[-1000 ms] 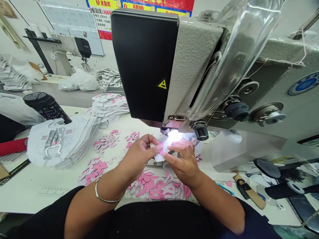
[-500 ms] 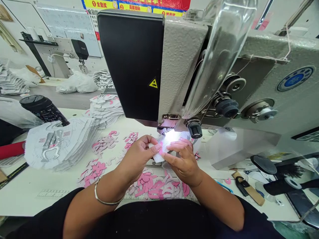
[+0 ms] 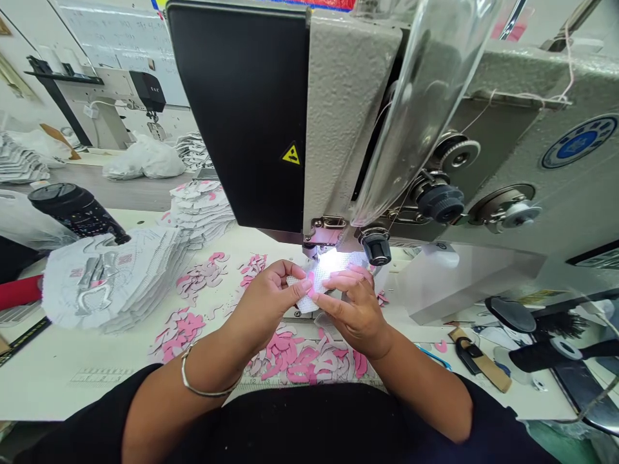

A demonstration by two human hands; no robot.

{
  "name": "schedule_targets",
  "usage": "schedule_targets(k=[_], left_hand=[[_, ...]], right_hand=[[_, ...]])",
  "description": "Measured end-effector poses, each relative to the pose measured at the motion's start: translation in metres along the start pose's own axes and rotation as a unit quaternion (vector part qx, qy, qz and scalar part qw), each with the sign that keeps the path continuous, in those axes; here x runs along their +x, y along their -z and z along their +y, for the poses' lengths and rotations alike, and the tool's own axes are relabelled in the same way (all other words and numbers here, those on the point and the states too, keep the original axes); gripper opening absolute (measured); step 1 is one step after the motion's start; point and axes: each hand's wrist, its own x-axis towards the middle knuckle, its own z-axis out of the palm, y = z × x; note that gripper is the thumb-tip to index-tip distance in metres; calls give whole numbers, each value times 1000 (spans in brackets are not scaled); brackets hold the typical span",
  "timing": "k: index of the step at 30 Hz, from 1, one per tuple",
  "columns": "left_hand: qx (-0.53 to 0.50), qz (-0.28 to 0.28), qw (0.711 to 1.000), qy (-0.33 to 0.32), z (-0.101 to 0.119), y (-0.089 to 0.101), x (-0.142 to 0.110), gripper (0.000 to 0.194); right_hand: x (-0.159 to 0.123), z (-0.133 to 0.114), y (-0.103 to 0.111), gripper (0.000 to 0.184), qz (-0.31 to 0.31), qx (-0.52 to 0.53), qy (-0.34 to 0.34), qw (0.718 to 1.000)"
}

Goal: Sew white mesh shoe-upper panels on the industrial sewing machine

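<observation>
Just below the grey sewing machine head with the black cover (image 3: 355,116), a white, textured fabric piece (image 3: 320,273) lies between the person's hands. Its long axis seems to slant from near left to far right, though fingers hide much. The left hand (image 3: 268,296) pinches its left side; the right hand (image 3: 355,312) holds it opposite, both thumbs about equally near the small pink strip (image 3: 311,278) on it.
</observation>
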Motion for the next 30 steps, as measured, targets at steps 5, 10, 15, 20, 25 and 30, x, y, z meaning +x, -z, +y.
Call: schedule_targets(k=[5, 10, 15, 20, 25, 30], left_hand=[[-49, -3, 999, 16, 4, -5, 2, 29], [-46, 11, 999, 13, 7, -10, 3, 28], [-36, 7, 999, 5, 5, -10, 4, 25], [-24, 3, 1000, 2, 8, -11, 5, 22], [-18, 17, 1000, 10, 17, -18, 8, 20], [-23, 35, 999, 8, 24, -24, 14, 20]], right_hand=[[2, 2, 1, 31, -1, 16, -4, 1000], [3, 5, 2, 31, 15, 31, -26, 999], [1, 8, 3, 31, 8, 35, -30, 999], [1, 9, 3, 32, -1, 37, -30, 999], [3, 11, 4, 30, 0, 43, -39, 998], [8, 15, 3, 31, 8, 56, -51, 997]])
